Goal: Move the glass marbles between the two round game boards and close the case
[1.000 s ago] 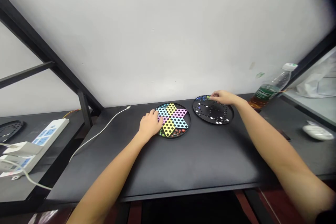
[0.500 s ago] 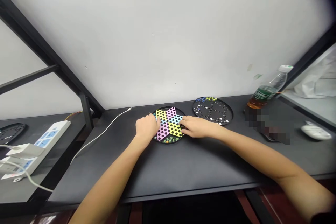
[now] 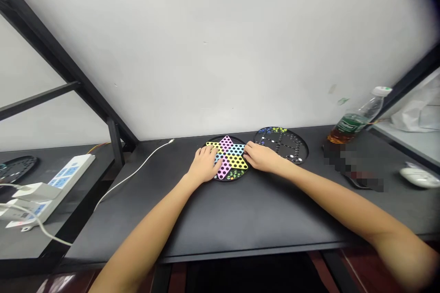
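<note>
A star-shaped Chinese checkers board [image 3: 237, 161], yellow, pink and blue with rows of black holes, sits in a round black tray [image 3: 227, 181]. Across the star's left side lies my left hand [image 3: 203, 165], its fingers stretched out flat and covering part of the holes. My right hand [image 3: 263, 156] has its fingers bent round the star's right edge, by the tray's rim; the fingertips are partly hidden. Green and other coloured marbles [image 3: 236, 174] show in the tray below the star.
To the right is a second round black board [image 3: 288, 146] with blue, yellow-green and white marbles. Farther right stand a drink bottle [image 3: 357, 116] and a white mouse [image 3: 419, 177]. A white cable [image 3: 137, 168] and a power strip [image 3: 65, 176] are at left. A wall rises behind the desk.
My left hand has gone from gripping the star's left edge to lying flat on it. My right hand has shifted slightly up along the right edge. The star has turned a little.
</note>
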`<move>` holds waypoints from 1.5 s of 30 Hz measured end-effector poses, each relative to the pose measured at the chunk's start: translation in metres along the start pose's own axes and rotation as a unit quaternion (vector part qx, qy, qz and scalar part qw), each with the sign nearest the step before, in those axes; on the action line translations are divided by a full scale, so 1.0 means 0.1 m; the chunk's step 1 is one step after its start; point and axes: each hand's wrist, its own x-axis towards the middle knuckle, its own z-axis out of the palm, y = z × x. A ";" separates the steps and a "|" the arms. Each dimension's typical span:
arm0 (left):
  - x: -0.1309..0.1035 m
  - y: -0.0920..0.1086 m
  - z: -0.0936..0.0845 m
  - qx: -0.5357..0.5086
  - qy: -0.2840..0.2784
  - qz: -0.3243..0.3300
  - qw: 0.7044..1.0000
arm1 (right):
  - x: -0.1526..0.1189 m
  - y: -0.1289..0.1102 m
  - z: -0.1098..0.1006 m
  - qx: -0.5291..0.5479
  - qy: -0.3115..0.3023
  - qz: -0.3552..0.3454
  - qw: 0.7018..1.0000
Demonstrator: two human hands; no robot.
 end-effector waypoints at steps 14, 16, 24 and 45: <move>0.00 -0.01 0.02 0.014 0.009 0.008 1.000 | 0.04 -0.10 0.18 0.102 0.043 0.076 0.991; 0.01 -0.01 0.02 0.011 0.006 0.005 1.000 | 0.05 -0.09 0.19 0.109 0.034 0.072 0.991; 0.01 -0.01 0.01 0.013 0.012 0.009 1.000 | 0.09 -0.07 0.20 0.111 0.029 0.089 0.989; 0.01 0.01 -0.02 0.014 0.001 0.008 1.000 | 0.11 -0.14 0.17 0.051 0.024 0.091 0.994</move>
